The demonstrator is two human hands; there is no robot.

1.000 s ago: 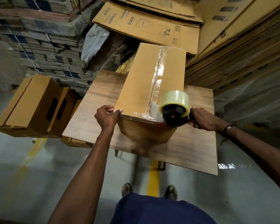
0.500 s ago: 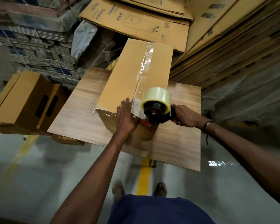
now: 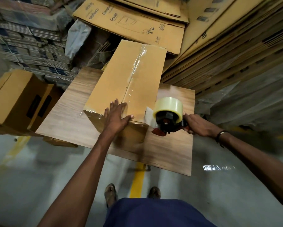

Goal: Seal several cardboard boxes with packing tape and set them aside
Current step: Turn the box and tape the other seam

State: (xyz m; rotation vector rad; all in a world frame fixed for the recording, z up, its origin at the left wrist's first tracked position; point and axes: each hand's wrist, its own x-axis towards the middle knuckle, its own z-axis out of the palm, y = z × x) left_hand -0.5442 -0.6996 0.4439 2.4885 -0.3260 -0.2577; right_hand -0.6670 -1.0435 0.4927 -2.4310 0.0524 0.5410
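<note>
A long brown cardboard box lies on a wooden table, with a strip of clear tape running along its top seam. My left hand presses flat on the near end of the box top, fingers straight. My right hand grips the handle of a tape dispenser that carries a roll of clear tape. The dispenser sits just off the box's near right corner, a loose end of tape hanging from it.
Two sealed brown boxes stand to the left of the table. Flattened cartons and stacked cardboard sheets rise behind and to the right. A yellow line runs on the grey floor by my feet.
My left hand left the box's near left corner and now lies flat on the taped seam end. The dispenser has come away from the box's end face to the right.
</note>
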